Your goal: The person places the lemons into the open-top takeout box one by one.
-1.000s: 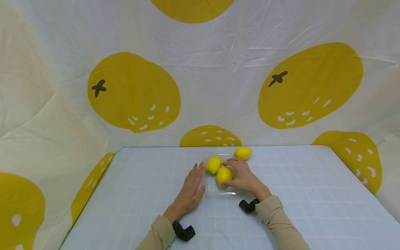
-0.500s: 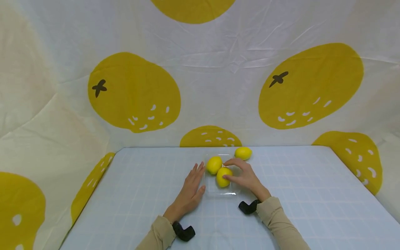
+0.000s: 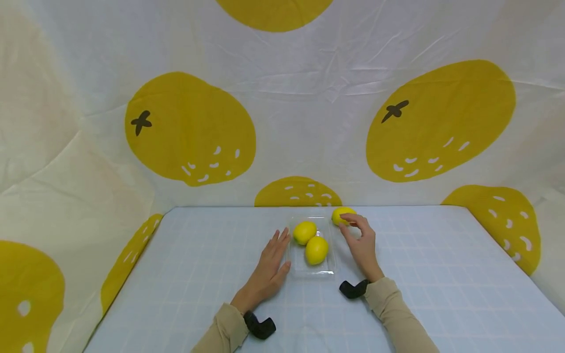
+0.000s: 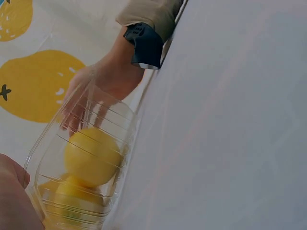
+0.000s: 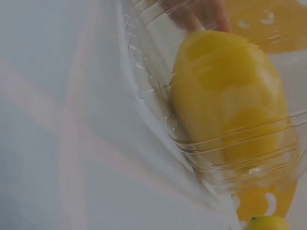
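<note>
A clear plastic container (image 3: 324, 272) holds two yellow lemons, one lemon (image 3: 305, 232) behind and to the left of the other lemon (image 3: 316, 250). My left hand (image 3: 266, 272) lies along the container's left side, fingers straight and fingertips at its wall. At the container's back right corner, a third lemon (image 3: 341, 215) lies outside on the table. Over it my right hand (image 3: 363, 245) is spread, thumb and fingers apart, partly covering it. The left wrist view shows the right hand (image 4: 108, 79) beyond the container, and part of my left hand (image 4: 17, 196) at the edge.
A pale blue checked cloth (image 3: 441, 274) covers the table, whose back edge runs close behind the third lemon. White fabric (image 3: 309, 122) printed with large yellow fruit hangs behind and at the sides. Each wrist wears a black camera mount (image 3: 260, 325).
My right hand has let go of the front lemon in the container and moved back and right to the third lemon. My left hand stays at the container's side.
</note>
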